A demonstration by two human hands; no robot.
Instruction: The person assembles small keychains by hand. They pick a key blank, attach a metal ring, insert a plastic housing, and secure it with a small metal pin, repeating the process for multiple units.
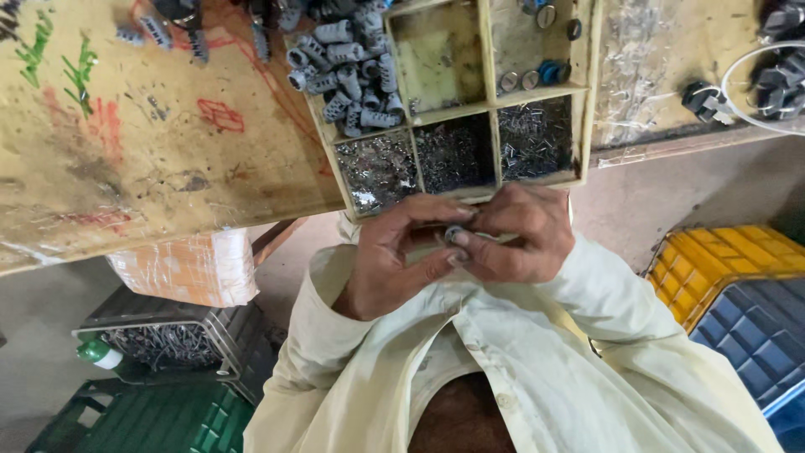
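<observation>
My left hand and my right hand meet fingertip to fingertip just below the table's front edge, above my cream shirt. Between them they pinch a small grey cylindrical part; most of it is hidden by the fingers. Right above the hands lies a wooden divided tray. Its upper left compartment holds several grey cylindrical parts. The three front compartments hold heaps of small metal pins. A few round caps lie in the upper right compartment.
The worn, paint-marked wooden table fills the top. Black parts sit at its right end. Below are an orange wrapped package, a black crate of metal pieces, a green crate, a green-capped bottle, and yellow and blue crates.
</observation>
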